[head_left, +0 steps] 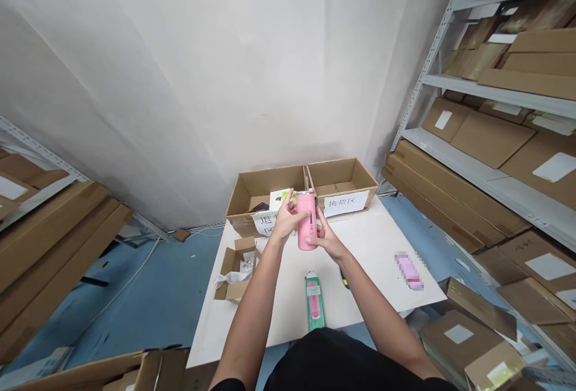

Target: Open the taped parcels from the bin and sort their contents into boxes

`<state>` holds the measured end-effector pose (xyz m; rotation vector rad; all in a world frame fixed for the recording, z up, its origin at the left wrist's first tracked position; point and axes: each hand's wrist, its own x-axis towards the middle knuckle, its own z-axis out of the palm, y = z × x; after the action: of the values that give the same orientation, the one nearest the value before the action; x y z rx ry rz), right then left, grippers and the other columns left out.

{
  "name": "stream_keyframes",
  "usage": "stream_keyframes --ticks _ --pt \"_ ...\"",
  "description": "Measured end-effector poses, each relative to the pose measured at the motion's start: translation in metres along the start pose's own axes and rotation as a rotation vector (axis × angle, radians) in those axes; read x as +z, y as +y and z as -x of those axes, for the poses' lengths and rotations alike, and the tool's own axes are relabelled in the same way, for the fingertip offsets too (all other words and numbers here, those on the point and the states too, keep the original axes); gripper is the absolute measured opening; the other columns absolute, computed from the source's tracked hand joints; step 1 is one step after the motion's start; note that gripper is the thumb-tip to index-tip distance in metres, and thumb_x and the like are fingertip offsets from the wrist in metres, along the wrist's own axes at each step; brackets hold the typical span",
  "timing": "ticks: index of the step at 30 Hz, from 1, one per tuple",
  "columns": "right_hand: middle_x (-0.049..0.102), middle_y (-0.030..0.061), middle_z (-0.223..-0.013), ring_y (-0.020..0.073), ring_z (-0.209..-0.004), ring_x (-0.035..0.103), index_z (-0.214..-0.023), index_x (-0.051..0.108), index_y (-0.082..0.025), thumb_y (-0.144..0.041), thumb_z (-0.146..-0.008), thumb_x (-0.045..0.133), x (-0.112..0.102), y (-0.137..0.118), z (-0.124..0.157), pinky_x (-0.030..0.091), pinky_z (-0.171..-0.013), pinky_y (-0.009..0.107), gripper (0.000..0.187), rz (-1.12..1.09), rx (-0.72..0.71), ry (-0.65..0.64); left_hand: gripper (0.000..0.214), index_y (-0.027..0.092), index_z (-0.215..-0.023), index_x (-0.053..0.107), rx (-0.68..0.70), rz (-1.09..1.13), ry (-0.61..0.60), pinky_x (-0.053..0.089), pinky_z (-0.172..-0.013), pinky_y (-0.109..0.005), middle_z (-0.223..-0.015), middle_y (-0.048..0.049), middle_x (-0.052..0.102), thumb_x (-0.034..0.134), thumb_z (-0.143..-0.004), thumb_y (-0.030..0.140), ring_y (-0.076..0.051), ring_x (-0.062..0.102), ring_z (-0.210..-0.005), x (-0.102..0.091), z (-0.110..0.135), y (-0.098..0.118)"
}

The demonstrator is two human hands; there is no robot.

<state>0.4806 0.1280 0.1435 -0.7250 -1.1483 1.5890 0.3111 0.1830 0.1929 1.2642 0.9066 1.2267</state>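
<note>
A pink tumbler (306,232) with a silver rim is held upright above the white table (364,247). Wrapped round its left side is my left hand (287,218), thumb across the front. My right hand (330,238) grips the lower right side, with its thumb near the base. Below the hands lies a green and pink box (314,301) near the table's front edge. To the left stands a small opened carton (234,286) with white packing inside. A dark and yellow object (344,280) is partly hidden behind my right forearm.
Two cardboard bins with handwritten labels stand at the back: the left bin (236,199) holds some items, beside the right bin (373,181). A blurred pink-purple item (409,271) lies on the right. Shelves of cartons (486,94) flank the table, with more boxes (459,337) at lower right.
</note>
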Motion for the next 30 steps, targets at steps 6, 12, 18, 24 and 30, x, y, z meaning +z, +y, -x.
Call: stream_keyframes --ticks 6,12,18,24,30 --pt "0.070 0.0045 -0.115 0.0237 -0.098 0.070 -0.169 0.011 -0.039 -0.031 -0.059 0.098 -0.006 0.008 0.000 0.057 -0.088 0.041 0.140 0.136 -0.032 0.100 0.123 0.031 -0.170 0.013 -0.009 0.045 -0.046 0.052 -0.105 -0.041 -0.131 -0.0106 0.069 0.091 -0.075 0.039 -0.023 0.068 -0.113 0.002 0.005 -0.002" --pt "0.069 0.0065 -0.122 0.0245 -0.107 0.069 -0.169 0.012 -0.039 -0.035 -0.069 0.092 -0.008 0.011 0.003 0.057 -0.092 0.042 0.128 0.132 -0.023 0.033 0.132 0.030 -0.170 0.007 -0.031 0.103 -0.005 0.054 -0.104 -0.045 -0.123 -0.0094 0.073 0.094 -0.071 0.037 -0.023 0.071 -0.107 0.007 0.006 -0.003" --pt "0.069 0.0033 -0.110 0.0235 -0.097 0.069 -0.169 0.010 -0.039 -0.032 -0.065 0.093 -0.012 0.017 0.004 0.059 -0.086 0.043 0.133 0.201 -0.031 0.170 0.127 0.029 -0.169 0.018 -0.022 -0.032 0.007 0.055 -0.103 -0.043 -0.136 -0.0128 0.068 0.095 -0.068 0.037 -0.026 0.068 -0.115 0.009 0.005 -0.012" --pt "0.067 0.0066 -0.126 0.0244 -0.103 0.069 -0.169 0.003 -0.042 -0.032 -0.064 0.094 -0.018 0.020 0.004 0.059 -0.089 0.044 0.139 0.150 0.045 0.057 0.115 0.030 -0.168 0.022 -0.014 0.067 -0.007 0.056 -0.104 -0.043 -0.135 -0.0123 0.069 0.089 -0.075 0.038 -0.026 0.069 -0.116 0.012 0.007 -0.020" --pt "0.066 0.0047 -0.120 0.0229 -0.103 0.067 -0.169 0.008 -0.039 -0.030 -0.060 0.097 -0.023 0.037 0.003 0.058 -0.090 0.041 0.141 0.173 0.042 0.068 0.124 0.030 -0.168 0.020 -0.070 0.070 0.087 0.056 -0.104 -0.045 -0.136 -0.0134 0.068 0.094 -0.068 0.034 -0.026 0.069 -0.116 0.011 0.005 -0.029"
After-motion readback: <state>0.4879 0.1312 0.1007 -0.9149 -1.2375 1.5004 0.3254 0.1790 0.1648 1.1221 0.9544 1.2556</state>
